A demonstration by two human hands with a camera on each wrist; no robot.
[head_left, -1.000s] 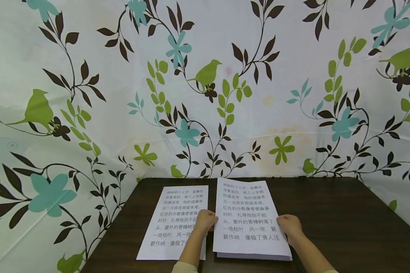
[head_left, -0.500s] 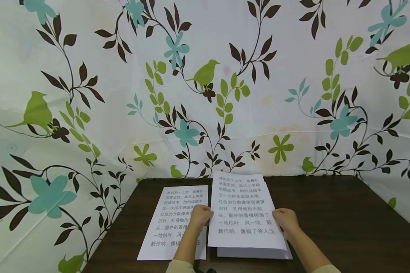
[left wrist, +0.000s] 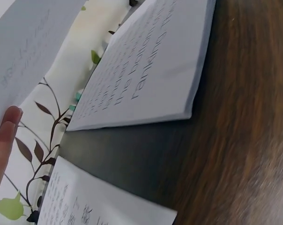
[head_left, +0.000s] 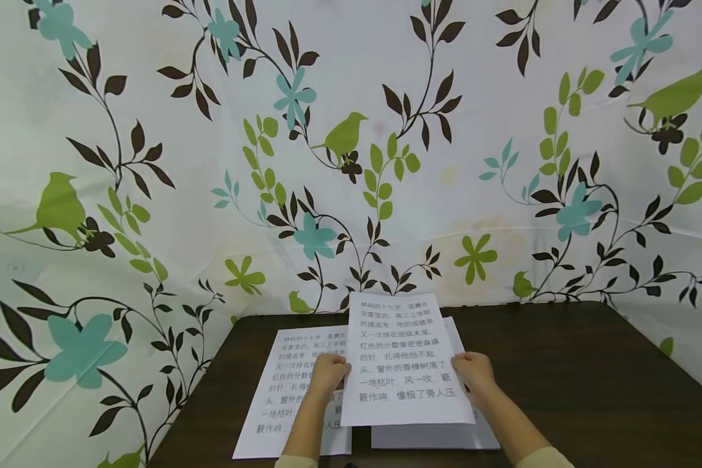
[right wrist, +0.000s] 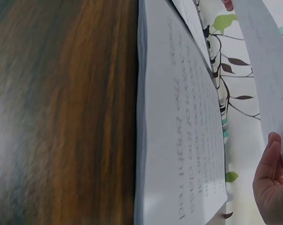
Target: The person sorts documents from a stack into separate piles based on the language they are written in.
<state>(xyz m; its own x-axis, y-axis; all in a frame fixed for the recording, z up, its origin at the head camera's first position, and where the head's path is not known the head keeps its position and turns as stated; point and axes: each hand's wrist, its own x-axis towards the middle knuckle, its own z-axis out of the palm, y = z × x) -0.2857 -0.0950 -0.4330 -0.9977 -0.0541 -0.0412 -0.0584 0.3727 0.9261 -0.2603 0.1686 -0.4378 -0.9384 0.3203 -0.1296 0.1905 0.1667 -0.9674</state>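
Note:
A white sheet of paper printed with dark Chinese characters is held up off the table, tilted toward me. My left hand pinches its left edge, and my right hand pinches its right edge. Below it lies a stack of printed paper, partly covered in the head view; its layered edge shows in the right wrist view. To the left, another printed sheet lies flat, partly behind my left hand and forearm. In the left wrist view, the stack and that lower sheet are apart.
The dark wood-grain table extends to both sides of the papers. Behind its far edge hangs a white cloth patterned with leaves, birds and flowers.
Both hands have lifted the top sheet off the stack and carried it leftward, uncovering the stack's lower and right parts. It now overlaps the left sheet's right edge in the head view.

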